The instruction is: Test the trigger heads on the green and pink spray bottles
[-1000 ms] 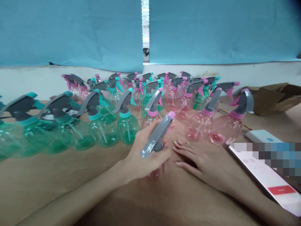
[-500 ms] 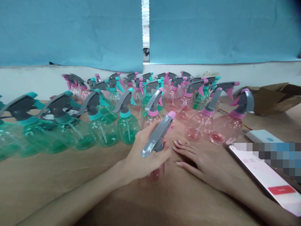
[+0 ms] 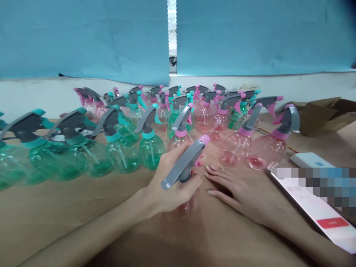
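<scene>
My left hand (image 3: 169, 181) is wrapped round the neck of a pink spray bottle (image 3: 185, 209) in the middle of the table. Its grey trigger head with a pink nozzle rises above my fingers, which hide much of the bottle. Flat on the table to the right lies my right hand (image 3: 236, 189), fingers spread and holding nothing. Just behind my left hand stands another pink spray bottle (image 3: 180, 132), partly covered by it. A green spray bottle (image 3: 151, 150) with a turquoise collar is close by on the left.
Several green spray bottles (image 3: 122, 155) line the left side. Two pink spray bottles (image 3: 236, 148) stand at right, with more mixed ones behind. A phone (image 3: 314, 211) with a lit screen, a small white box (image 3: 311, 160) and a brown cardboard box (image 3: 322, 115) are at right.
The held bottle's trigger head has turned slightly, its grey rear end shifting a little left and its nozzle a little down and right. My right hand has stayed put.
</scene>
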Action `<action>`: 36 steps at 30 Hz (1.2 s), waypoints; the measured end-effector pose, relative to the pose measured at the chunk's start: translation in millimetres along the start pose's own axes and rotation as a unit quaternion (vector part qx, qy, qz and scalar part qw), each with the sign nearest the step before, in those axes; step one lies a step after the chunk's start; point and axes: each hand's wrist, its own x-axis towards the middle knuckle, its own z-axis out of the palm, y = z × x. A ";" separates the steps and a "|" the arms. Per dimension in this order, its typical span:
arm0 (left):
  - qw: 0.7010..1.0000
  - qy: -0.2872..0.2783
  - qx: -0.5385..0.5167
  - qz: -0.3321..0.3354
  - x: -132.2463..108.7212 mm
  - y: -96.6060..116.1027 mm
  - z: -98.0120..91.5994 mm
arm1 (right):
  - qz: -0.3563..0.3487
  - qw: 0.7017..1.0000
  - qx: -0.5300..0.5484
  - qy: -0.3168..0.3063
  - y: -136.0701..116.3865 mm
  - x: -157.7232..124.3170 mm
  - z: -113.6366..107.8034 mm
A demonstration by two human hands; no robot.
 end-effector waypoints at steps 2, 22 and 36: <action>1.000 0.003 0.000 0.001 -0.1 -0.2 0.0 | 0.003 1.000 0.005 0.006 0.0 -0.1 0.7; 0.997 0.046 0.029 -0.051 -0.7 -0.2 8.6 | -0.005 1.000 -0.028 0.002 -6.6 2.6 -13.3; 0.997 0.060 0.001 -0.046 8.0 -15.0 31.8 | 0.005 0.998 0.046 -0.030 -17.1 -7.9 -39.2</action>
